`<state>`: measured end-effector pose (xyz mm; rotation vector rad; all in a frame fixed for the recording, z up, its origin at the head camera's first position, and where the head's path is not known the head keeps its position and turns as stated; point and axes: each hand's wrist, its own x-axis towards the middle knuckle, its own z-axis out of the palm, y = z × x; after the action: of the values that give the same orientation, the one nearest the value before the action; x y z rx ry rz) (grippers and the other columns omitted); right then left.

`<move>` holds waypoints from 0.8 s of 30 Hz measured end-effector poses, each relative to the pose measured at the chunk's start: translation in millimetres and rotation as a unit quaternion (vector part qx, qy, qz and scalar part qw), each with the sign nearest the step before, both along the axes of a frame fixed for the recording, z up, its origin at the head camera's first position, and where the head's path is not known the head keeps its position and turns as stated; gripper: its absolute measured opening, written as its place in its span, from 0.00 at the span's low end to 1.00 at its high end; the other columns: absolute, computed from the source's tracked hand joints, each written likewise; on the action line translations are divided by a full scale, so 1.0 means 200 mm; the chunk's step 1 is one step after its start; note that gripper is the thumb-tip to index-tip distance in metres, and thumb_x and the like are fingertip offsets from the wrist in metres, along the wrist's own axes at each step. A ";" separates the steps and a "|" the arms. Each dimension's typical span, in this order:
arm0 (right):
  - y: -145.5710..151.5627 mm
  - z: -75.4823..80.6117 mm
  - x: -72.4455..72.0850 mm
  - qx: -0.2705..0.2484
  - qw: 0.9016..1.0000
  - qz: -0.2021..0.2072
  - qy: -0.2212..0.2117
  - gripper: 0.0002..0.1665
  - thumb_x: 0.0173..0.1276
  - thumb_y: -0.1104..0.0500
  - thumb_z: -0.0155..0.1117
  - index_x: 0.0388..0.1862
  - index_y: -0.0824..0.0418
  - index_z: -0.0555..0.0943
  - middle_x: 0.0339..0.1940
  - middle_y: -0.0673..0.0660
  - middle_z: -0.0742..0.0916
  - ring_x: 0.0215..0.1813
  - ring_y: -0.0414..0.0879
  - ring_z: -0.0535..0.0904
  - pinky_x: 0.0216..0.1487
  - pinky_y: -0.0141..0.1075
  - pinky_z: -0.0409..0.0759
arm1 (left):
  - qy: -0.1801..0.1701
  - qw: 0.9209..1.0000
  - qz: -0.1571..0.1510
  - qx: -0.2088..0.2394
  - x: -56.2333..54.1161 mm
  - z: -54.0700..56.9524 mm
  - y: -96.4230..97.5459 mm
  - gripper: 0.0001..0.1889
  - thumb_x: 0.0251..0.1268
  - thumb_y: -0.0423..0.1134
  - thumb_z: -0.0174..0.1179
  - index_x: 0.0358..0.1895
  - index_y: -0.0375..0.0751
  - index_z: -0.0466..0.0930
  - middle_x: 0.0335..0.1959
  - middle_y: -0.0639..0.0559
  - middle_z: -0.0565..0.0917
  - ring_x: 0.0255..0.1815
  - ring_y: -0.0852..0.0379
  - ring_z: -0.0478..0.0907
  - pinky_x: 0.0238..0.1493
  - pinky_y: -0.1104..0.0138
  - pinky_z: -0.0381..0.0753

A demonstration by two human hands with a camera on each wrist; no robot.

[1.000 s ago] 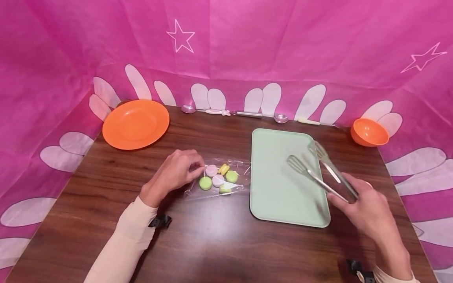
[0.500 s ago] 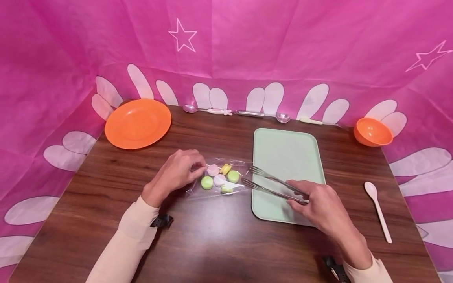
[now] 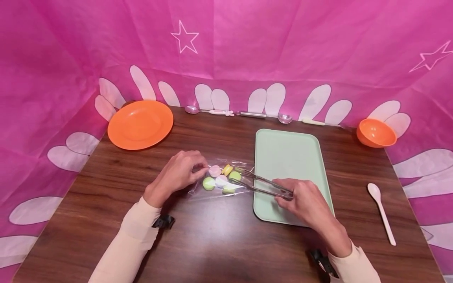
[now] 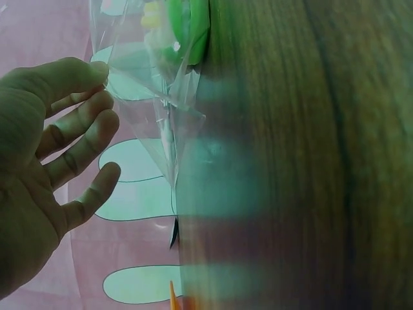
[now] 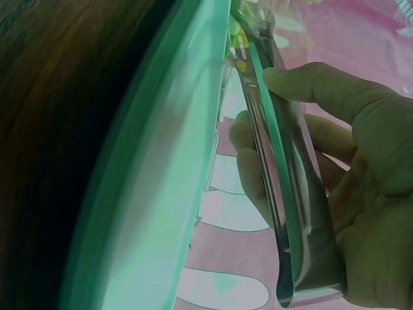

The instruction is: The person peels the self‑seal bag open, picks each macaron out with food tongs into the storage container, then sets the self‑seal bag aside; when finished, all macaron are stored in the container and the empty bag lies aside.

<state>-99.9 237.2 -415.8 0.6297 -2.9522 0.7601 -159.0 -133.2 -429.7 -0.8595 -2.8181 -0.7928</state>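
A clear plastic bag [image 3: 198, 192] lies on the table with several macarons in it: pink [image 3: 214, 171], lilac, yellow and green [image 3: 209, 183]. My left hand [image 3: 180, 171] pinches the bag's left edge between thumb and forefinger; in the left wrist view its other fingers are spread loosely. My right hand [image 3: 304, 198] grips metal tongs [image 3: 270, 188], thumb on one arm and fingers on the other. The tongs' slotted tips are at the bag's right end, around the rightmost green macaron [image 3: 235, 176]. Whether they touch it I cannot tell.
A pale green tray [image 3: 286, 147] lies right of the bag, partly under the tongs. An orange plate [image 3: 140, 125] is at back left, an orange bowl [image 3: 376, 133] at back right. A white spoon [image 3: 381, 214] lies right. Several utensils line the back edge, including a ladle [image 3: 285, 118].
My right hand has brought the tongs leftward from the tray's right side to the macarons in the bag, uncovering the white spoon. The left hand keeps its pinch on the bag.
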 end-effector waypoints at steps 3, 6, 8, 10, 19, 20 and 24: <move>0.00 0.00 0.01 -0.001 1.000 -0.006 0.000 0.24 0.56 0.63 0.83 0.53 0.53 0.93 0.42 0.51 0.95 0.32 0.38 0.82 0.34 0.36 0.79 | 0.003 1.000 0.000 0.004 0.00 0.00 0.00 0.03 0.67 0.38 0.75 0.40 0.47 0.93 0.37 0.53 0.90 0.36 0.55 0.84 0.52 0.53 0.84; 0.00 0.00 0.02 0.000 1.000 -0.009 0.008 0.24 0.56 0.64 0.82 0.53 0.53 0.93 0.40 0.50 0.95 0.31 0.37 0.80 0.33 0.34 0.77 | 0.003 1.000 -0.001 0.005 -0.01 -0.01 0.00 0.02 0.68 0.38 0.74 0.40 0.47 0.93 0.37 0.54 0.90 0.35 0.56 0.84 0.51 0.53 0.84; 0.02 0.00 0.04 -0.003 1.000 -0.008 0.020 0.24 0.56 0.64 0.82 0.53 0.54 0.93 0.38 0.49 0.94 0.31 0.35 0.80 0.32 0.33 0.77 | 0.003 1.000 -0.004 0.001 -0.01 -0.01 -0.01 0.01 0.69 0.38 0.73 0.40 0.47 0.93 0.37 0.54 0.90 0.35 0.57 0.83 0.49 0.54 0.84; 0.04 0.02 0.06 -0.012 0.999 -0.009 0.030 0.24 0.54 0.65 0.83 0.52 0.54 0.93 0.36 0.48 0.94 0.30 0.32 0.79 0.31 0.31 0.77 | 0.003 1.000 -0.006 -0.002 -0.01 -0.01 -0.01 0.01 0.69 0.38 0.72 0.40 0.47 0.93 0.36 0.54 0.89 0.34 0.57 0.82 0.47 0.55 0.84; 0.27 0.15 0.02 -0.033 0.990 -0.091 0.102 0.29 0.48 0.65 0.89 0.52 0.57 0.93 0.33 0.59 0.94 0.27 0.32 0.73 0.26 0.24 0.66 | -0.003 1.000 -0.001 -0.003 -0.01 0.00 -0.01 0.02 0.69 0.39 0.73 0.40 0.46 0.92 0.35 0.55 0.89 0.33 0.58 0.81 0.43 0.59 0.84; 0.29 0.15 0.00 -0.031 0.988 -0.108 0.107 0.29 0.48 0.64 0.89 0.52 0.58 0.93 0.34 0.61 0.94 0.27 0.34 0.73 0.26 0.25 0.65 | -0.003 1.000 -0.001 -0.003 -0.01 0.00 -0.01 0.03 0.69 0.39 0.73 0.40 0.46 0.92 0.35 0.55 0.89 0.33 0.58 0.81 0.43 0.59 0.84; 0.33 0.13 -0.13 -0.024 0.981 -0.161 0.108 0.28 0.51 0.61 0.87 0.54 0.60 0.92 0.30 0.67 0.92 0.27 0.50 0.77 0.28 0.32 0.65 | -0.002 1.000 0.000 -0.002 0.00 -0.01 -0.01 0.03 0.69 0.39 0.73 0.40 0.45 0.92 0.35 0.55 0.89 0.33 0.59 0.80 0.43 0.59 0.84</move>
<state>-125.6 302.9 -389.7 0.2059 -2.7292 0.6795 -159.4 -134.4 -431.4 -0.8594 -2.8238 -0.7899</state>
